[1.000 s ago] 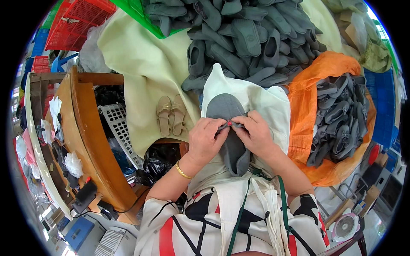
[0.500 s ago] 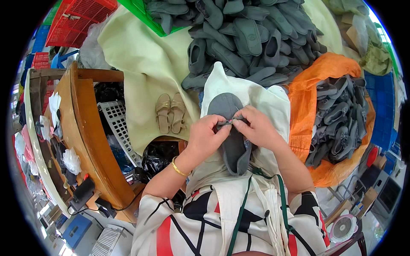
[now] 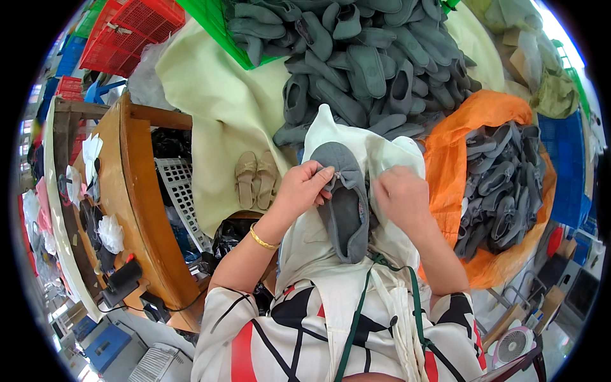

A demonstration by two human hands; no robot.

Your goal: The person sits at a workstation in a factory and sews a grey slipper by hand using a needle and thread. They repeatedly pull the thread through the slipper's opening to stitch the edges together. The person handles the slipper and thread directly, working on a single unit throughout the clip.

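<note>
A dark grey cloth shoe (image 3: 335,158) lies on the white cloth (image 3: 325,127) over my lap, toe pointing away and opening facing up. My left hand (image 3: 307,186) pinches the left edge of its upper, thumb on top, beside a small light decoration (image 3: 338,174) at the throat. My right hand (image 3: 401,196) is off the shoe, to its right above the white cloth. It is blurred by motion, its fingers curled in. Whatever it holds, such as a thread or needle, does not show.
A heap of grey shoes (image 3: 366,63) lies beyond my lap, beside a green crate (image 3: 210,25). An orange sack (image 3: 439,172) on the right holds more shoes. Beige sandals (image 3: 245,181) rest on pale sheeting to the left. A wooden desk (image 3: 137,223) stands farther left.
My right hand has left the shoe's throat and moved right. My left hand has shifted slightly left, still pinching the shoe, whose small decoration now shows. The view has tilted a little.
</note>
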